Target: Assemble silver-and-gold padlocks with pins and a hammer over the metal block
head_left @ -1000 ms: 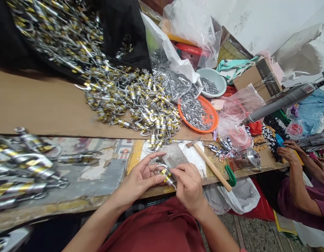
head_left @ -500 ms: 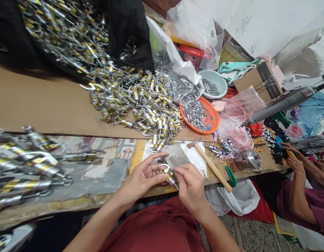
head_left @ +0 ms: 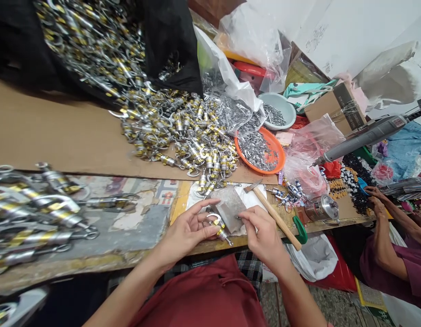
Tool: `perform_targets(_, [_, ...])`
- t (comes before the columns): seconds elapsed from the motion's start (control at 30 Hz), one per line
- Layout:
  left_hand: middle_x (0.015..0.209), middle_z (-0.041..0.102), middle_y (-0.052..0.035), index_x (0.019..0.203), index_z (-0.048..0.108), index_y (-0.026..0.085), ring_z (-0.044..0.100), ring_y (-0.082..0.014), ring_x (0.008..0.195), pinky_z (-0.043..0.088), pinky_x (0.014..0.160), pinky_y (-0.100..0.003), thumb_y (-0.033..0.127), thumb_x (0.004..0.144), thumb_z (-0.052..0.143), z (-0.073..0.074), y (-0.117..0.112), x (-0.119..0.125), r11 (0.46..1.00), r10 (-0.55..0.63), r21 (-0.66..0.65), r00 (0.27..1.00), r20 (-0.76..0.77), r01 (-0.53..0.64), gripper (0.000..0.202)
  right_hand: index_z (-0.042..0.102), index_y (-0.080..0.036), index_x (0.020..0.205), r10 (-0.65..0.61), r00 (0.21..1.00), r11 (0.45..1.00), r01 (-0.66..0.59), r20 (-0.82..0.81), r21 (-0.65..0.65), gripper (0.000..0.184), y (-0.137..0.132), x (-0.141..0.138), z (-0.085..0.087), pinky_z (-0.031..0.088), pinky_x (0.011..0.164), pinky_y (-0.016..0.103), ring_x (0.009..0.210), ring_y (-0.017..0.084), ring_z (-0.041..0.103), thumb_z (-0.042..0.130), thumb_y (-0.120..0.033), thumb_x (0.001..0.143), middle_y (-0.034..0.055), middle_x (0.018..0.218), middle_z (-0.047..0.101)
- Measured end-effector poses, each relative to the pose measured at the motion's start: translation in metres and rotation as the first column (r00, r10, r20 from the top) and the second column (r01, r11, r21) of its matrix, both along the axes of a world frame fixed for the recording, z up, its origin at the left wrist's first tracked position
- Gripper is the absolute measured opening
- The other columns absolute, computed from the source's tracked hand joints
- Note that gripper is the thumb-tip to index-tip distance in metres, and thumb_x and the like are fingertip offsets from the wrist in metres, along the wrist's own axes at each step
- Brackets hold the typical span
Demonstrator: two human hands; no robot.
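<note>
My left hand [head_left: 186, 229] grips a small silver-and-yellow metal piece with a curved hook [head_left: 220, 229] between thumb and fingers. Its ringed end points down to the right, over the bench edge. To its right, apart from the piece, my right hand [head_left: 261, 231] is closed in a pinch. A tiny dark tip shows at those fingertips, too small to name. Just beyond both hands lies a grey metal block [head_left: 227, 204] on white paper. A hammer [head_left: 277, 218] with a wooden handle rests right of the block, its handle end past the bench edge.
A heap of similar metal pieces [head_left: 183, 127] spills from a black bag [head_left: 172, 41]. An orange tray [head_left: 278, 152] and a pale bowl [head_left: 288, 109] hold small metal parts. An electric screwdriver [head_left: 363, 136] hangs at right. A co-worker's hands [head_left: 377, 200] are at the far right.
My right hand has drawn away from the metal piece, to the right. My left hand keeps its hold, and more of the piece's lower end shows.
</note>
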State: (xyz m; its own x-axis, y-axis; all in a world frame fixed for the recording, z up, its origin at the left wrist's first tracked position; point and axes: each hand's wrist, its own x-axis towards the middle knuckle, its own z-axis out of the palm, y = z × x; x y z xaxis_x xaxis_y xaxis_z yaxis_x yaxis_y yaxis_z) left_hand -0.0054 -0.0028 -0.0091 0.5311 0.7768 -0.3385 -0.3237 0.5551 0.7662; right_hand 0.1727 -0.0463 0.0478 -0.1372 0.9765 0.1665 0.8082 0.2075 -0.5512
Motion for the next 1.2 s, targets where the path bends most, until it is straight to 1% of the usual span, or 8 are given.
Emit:
perform_targets(0.1, [0.076, 0.064, 0.0018, 0.12, 0.047, 0.019, 0.061, -0.0124, 0.068, 0.052, 0.067, -0.022, 0.026, 0.06, 0.079, 0.002, -0.001, 0.0, 1.0, 0.028, -0.006, 0.998, -0.055, -0.028, 0.068, 0.063, -0.018, 0.097, 0.132, 0.988, 0.989, -0.126, 0.077, -0.077, 0.032, 0.001, -0.002, 0.002, 0.048, 0.071, 0.026, 0.079, 0.016, 0.056, 0.041, -0.002, 0.081, 0.0055, 0.085, 0.06])
perform_targets(0.2, [0.076, 0.064, 0.0019, 0.12, 0.047, 0.019, 0.06, -0.0123, 0.069, 0.052, 0.069, -0.022, 0.026, 0.061, 0.079, 0.003, -0.003, -0.002, 0.999, 0.046, -0.011, 0.998, -0.046, -0.047, 0.068, 0.063, -0.017, 0.097, 0.182, 0.972, 0.982, -0.173, 0.15, -0.074, 0.035, 0.005, -0.009, -0.001, 0.047, 0.069, 0.026, 0.077, 0.016, 0.054, 0.039, 0.001, 0.079, 0.0053, 0.083, 0.059])
perform_targets(0.3, [0.079, 0.064, 0.0008, 0.122, 0.046, 0.021, 0.061, -0.014, 0.072, 0.053, 0.07, -0.025, 0.026, 0.062, 0.078, 0.005, -0.005, -0.005, 0.999, 0.035, -0.017, 0.999, -0.007, -0.035, 0.068, 0.062, -0.015, 0.096, 0.17, 0.975, 0.985, -0.162, 0.143, -0.066, 0.033, 0.009, -0.011, -0.002, 0.047, 0.069, 0.027, 0.077, 0.017, 0.054, 0.039, 0.001, 0.079, 0.006, 0.083, 0.058])
perform_targets(0.47, [0.082, 0.064, -0.0012, 0.123, 0.046, 0.022, 0.063, -0.0171, 0.073, 0.053, 0.07, -0.029, 0.024, 0.063, 0.078, 0.012, -0.002, -0.004, 1.0, 0.029, 0.006, 1.0, 0.002, -0.029, 0.068, 0.063, -0.015, 0.091, 0.071, 0.99, 0.996, -0.063, 0.12, -0.071, 0.026, 0.015, 0.003, 0.006, 0.046, 0.071, 0.028, 0.08, 0.018, 0.056, 0.041, -0.003, 0.083, 0.0066, 0.083, 0.059])
perform_targets(0.6, [0.078, 0.064, -0.0006, 0.121, 0.047, 0.02, 0.063, -0.016, 0.07, 0.051, 0.067, -0.026, 0.023, 0.061, 0.079, 0.015, 0.002, 0.0, 0.999, 0.042, 0.023, 0.999, -0.014, -0.042, 0.068, 0.064, -0.017, 0.089, 0.119, 0.992, 0.984, -0.111, 0.048, -0.142, 0.022, 0.015, 0.004, 0.005, 0.047, 0.068, 0.026, 0.076, 0.016, 0.058, 0.045, -0.007, 0.084, 0.0044, 0.08, 0.06])
perform_targets(0.87, [0.075, 0.062, 0.0018, 0.12, 0.049, 0.02, 0.059, -0.0132, 0.069, 0.049, 0.066, -0.022, 0.023, 0.06, 0.079, 0.015, -0.001, 0.0, 0.999, 0.046, 0.006, 0.999, -0.008, -0.046, 0.068, 0.065, -0.016, 0.088, 0.091, 0.992, 0.993, -0.097, -0.083, -0.069, 0.021, 0.016, -0.008, 0.0, 0.048, 0.068, 0.025, 0.075, 0.015, 0.058, 0.045, -0.009, 0.085, 0.0052, 0.081, 0.061])
perform_targets(1.07, [0.075, 0.064, 0.0011, 0.119, 0.049, 0.02, 0.061, -0.0147, 0.071, 0.049, 0.065, -0.023, 0.024, 0.059, 0.08, 0.017, 0.0, 0.002, 0.998, 0.059, 0.005, 0.998, -0.007, -0.059, 0.067, 0.066, -0.018, 0.087, 0.132, 0.981, 0.979, -0.152, -0.143, -0.136, 0.019, 0.021, -0.008, -0.001, 0.047, 0.069, 0.024, 0.076, 0.014, 0.059, 0.049, -0.009, 0.084, 0.0033, 0.079, 0.063])
perform_targets(1.2, [0.075, 0.064, 0.0007, 0.12, 0.049, 0.02, 0.062, -0.0151, 0.069, 0.05, 0.064, -0.024, 0.024, 0.06, 0.079, 0.016, -0.001, 0.001, 0.999, 0.052, 0.01, 0.999, 0.01, -0.052, 0.067, 0.065, -0.017, 0.08, 0.084, 0.973, 0.987, -0.111, -0.217, -0.117, 0.015, 0.027, -0.004, 0.0, 0.047, 0.07, 0.024, 0.076, 0.014, 0.059, 0.053, -0.01, 0.083, 0.003, 0.079, 0.064])
